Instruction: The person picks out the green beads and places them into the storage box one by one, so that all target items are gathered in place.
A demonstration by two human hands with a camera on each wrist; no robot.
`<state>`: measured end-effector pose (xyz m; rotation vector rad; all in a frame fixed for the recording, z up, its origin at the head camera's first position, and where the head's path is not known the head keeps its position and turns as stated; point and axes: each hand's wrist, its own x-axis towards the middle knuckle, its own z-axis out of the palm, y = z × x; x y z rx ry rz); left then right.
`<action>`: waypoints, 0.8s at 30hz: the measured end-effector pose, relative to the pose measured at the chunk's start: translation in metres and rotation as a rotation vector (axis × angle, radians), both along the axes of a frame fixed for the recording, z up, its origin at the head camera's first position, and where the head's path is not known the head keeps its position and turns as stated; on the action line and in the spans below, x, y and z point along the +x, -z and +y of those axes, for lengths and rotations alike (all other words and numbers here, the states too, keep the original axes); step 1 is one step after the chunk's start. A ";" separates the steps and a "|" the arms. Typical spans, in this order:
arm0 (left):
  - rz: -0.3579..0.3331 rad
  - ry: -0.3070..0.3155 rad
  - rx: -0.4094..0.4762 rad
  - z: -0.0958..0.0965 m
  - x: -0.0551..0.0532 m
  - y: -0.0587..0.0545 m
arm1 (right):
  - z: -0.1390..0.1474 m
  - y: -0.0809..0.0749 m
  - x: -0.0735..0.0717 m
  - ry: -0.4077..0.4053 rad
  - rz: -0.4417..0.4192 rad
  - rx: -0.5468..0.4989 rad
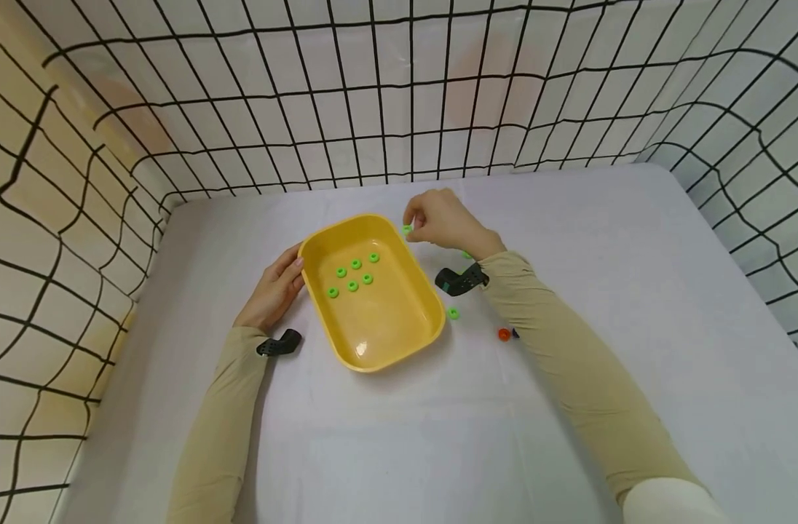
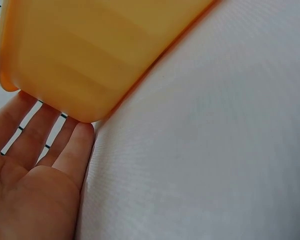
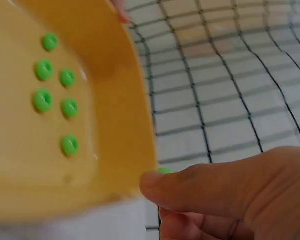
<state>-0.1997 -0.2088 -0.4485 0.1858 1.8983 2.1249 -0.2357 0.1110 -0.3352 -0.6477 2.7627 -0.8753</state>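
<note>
A yellow tray lies at a slant on the white cloth, with several green ring-shaped beads in its far half. My left hand holds the tray's left side, thumb at the rim; in the left wrist view its fingers touch the outer wall. Just past the far right corner, my right hand pinches a green bead between thumb and fingers. From the right wrist, only a sliver of that bead shows behind the thumb, close to the tray's rim.
Right of the tray lies a loose green bead; another green bead is near the right wrist. A red bead sits beside a dark piece, partly hidden by the sleeve. Black netting borders the table's back and sides.
</note>
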 end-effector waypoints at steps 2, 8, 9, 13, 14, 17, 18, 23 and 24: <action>0.001 -0.005 0.008 -0.001 0.000 -0.001 | -0.018 0.000 0.000 -0.063 -0.001 0.067; 0.007 -0.002 0.022 -0.001 -0.001 0.000 | -0.055 0.013 0.001 -0.123 -0.056 0.262; 0.005 -0.002 0.019 -0.001 -0.001 0.000 | -0.059 0.016 0.002 -0.124 -0.063 0.273; 0.000 -0.002 0.015 -0.001 0.000 0.001 | -0.072 0.027 0.007 -0.141 -0.047 0.311; 0.001 -0.002 0.015 -0.001 0.000 0.001 | -0.074 0.029 0.008 -0.145 -0.043 0.328; -0.005 -0.004 0.014 0.000 -0.001 0.002 | -0.079 0.035 0.012 -0.145 -0.021 0.392; -0.009 -0.005 0.016 0.000 -0.001 0.002 | -0.080 0.037 0.013 -0.143 -0.013 0.412; -0.020 -0.009 0.021 0.000 -0.001 0.003 | -0.085 0.041 0.015 -0.147 0.023 0.478; -0.017 -0.008 0.023 0.000 -0.001 0.003 | -0.085 0.041 0.015 -0.148 0.029 0.486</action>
